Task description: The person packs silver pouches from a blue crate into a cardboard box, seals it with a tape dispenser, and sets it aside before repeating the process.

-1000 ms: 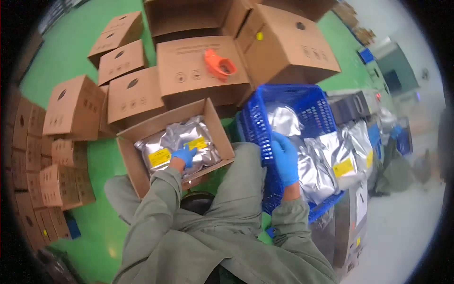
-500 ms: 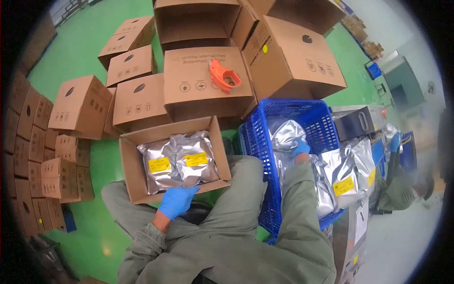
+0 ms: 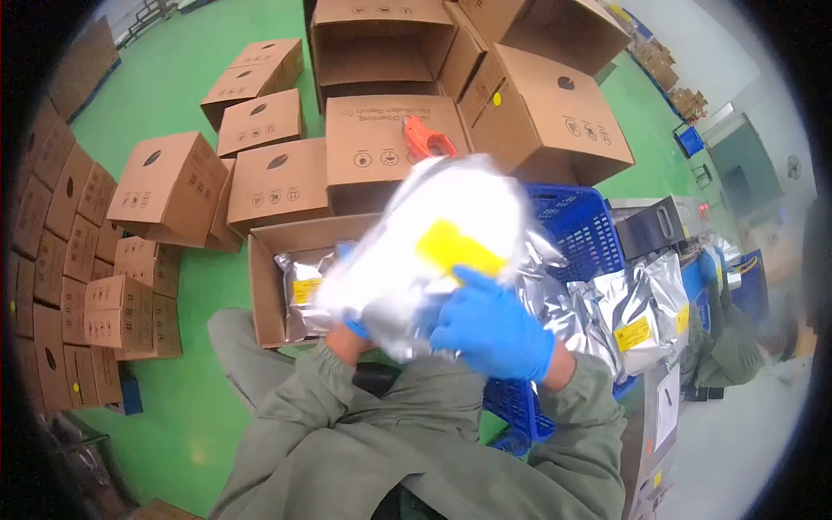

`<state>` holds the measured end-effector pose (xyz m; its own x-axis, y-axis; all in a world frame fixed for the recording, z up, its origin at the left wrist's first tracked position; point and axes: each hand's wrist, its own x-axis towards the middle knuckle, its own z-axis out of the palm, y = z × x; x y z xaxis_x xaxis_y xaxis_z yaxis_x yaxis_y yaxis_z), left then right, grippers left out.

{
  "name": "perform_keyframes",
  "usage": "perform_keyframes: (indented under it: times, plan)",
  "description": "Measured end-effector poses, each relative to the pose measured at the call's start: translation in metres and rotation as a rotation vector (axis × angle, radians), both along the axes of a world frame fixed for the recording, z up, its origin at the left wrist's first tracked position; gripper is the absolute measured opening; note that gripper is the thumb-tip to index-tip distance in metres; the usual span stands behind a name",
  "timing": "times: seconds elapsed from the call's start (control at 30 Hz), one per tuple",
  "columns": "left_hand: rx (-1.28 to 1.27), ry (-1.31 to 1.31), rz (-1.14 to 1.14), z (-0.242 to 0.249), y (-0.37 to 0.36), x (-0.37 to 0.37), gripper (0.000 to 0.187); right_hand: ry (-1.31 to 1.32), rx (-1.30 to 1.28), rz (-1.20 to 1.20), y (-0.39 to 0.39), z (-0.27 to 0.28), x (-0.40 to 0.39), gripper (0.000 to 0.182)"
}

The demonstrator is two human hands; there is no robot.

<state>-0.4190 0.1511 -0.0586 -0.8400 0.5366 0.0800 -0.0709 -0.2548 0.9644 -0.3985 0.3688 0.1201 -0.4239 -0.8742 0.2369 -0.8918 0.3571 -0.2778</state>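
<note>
A silver foil bag [image 3: 381,269] with a yellow label [image 3: 455,247] is held up in front of me, blurred by motion. My right hand [image 3: 494,334], in a blue glove, grips its lower right side, the index finger lying at the label's edge. Mostly hidden behind the bag, my left hand [image 3: 356,328] supports its left side; only bits of blue glove show. Below and behind, an open carton [image 3: 267,299] holds foil bags, one with its yellow label [image 3: 305,290] visible. To the right, a blue plastic crate [image 3: 576,225] contains more foil bags [image 3: 542,303].
An orange tape dispenser [image 3: 426,139] lies on a carton [image 3: 368,130] ahead. Open cartons [image 3: 555,104] stand behind it, and closed cartons [image 3: 165,186] are stacked at left. Labelled foil bags [image 3: 637,316] lie right of the crate. A co-worker's sleeve [image 3: 728,355] shows far right.
My right hand has come out of the crate and moved left with a foil bag. My left hand has left the carton's front edge and is now behind that bag.
</note>
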Motion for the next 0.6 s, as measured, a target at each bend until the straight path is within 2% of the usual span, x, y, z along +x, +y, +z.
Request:
perform_keyframes:
  times: [0.07, 0.1, 0.13, 0.2, 0.23, 0.27, 0.3, 0.33, 0.37, 0.4, 0.43, 0.47, 0.5, 0.53, 0.6]
  plan:
    - [0.271, -0.409, 0.218, 0.007, 0.007, 0.025, 0.064, -0.282, 0.032, 0.030, -0.003, -0.023, 0.010, 0.033]
    - [0.923, -0.786, 0.103, 0.044, -0.021, 0.037, 0.064, -0.413, 0.069, 0.021, 0.009, -0.029, 0.006, 0.042]
    - [0.851, -0.627, 0.134, 0.028, -0.035, 0.035, 0.069, -0.406, 0.067, 0.038, 0.003, -0.045, 0.001, 0.042]
    - [0.808, -0.533, 0.153, 0.006, -0.064, 0.035, 0.072, -0.633, -0.671, -0.713, -0.008, -0.085, -0.002, 0.061]
    - [0.813, -0.540, 0.176, -0.004, -0.077, 0.034, 0.072, -0.777, -0.745, -0.593, -0.016, -0.103, -0.010, 0.070]
    - [0.630, -0.420, 0.272, -0.016, -0.089, 0.030, 0.071, -0.922, -0.819, -0.474, -0.029, -0.114, -0.022, 0.078]
    - [0.440, -0.307, 0.358, -0.022, -0.100, 0.027, 0.070, -1.186, -0.817, -0.470, -0.049, -0.090, -0.021, 0.067]
    - [0.082, -0.227, 0.447, 0.057, -0.093, 0.033, 0.065, -0.917, -0.587, -0.654, -0.061, -0.078, -0.030, 0.049]
    - [0.031, 0.063, 0.663, 0.082, -0.082, 0.032, 0.056, -0.980, -0.673, -0.612, -0.072, -0.052, -0.032, 0.042]
    - [0.023, 0.053, 0.672, 0.105, -0.086, 0.031, 0.056, -1.042, -0.755, -0.571, -0.080, -0.029, -0.035, 0.035]
    - [0.081, 0.052, 0.744, 0.125, -0.091, 0.026, 0.053, -0.959, -0.677, -0.578, -0.083, -0.022, -0.045, 0.037]
    - [0.141, 0.055, 0.813, 0.133, -0.095, 0.023, 0.050, -0.872, -0.601, -0.584, -0.085, -0.015, -0.058, 0.038]
    - [0.078, 0.123, 0.833, 0.123, -0.100, 0.025, 0.044, -0.854, -0.545, -0.494, -0.091, 0.005, -0.066, 0.040]
    - [0.069, 0.108, 0.835, 0.111, -0.104, 0.033, 0.044, -0.871, -0.543, -0.497, -0.094, 0.000, -0.083, 0.040]
    - [-0.194, -0.124, 0.820, 0.081, -0.108, 0.062, 0.049, -1.001, -0.256, -0.197, -0.098, -0.020, -0.126, 0.041]
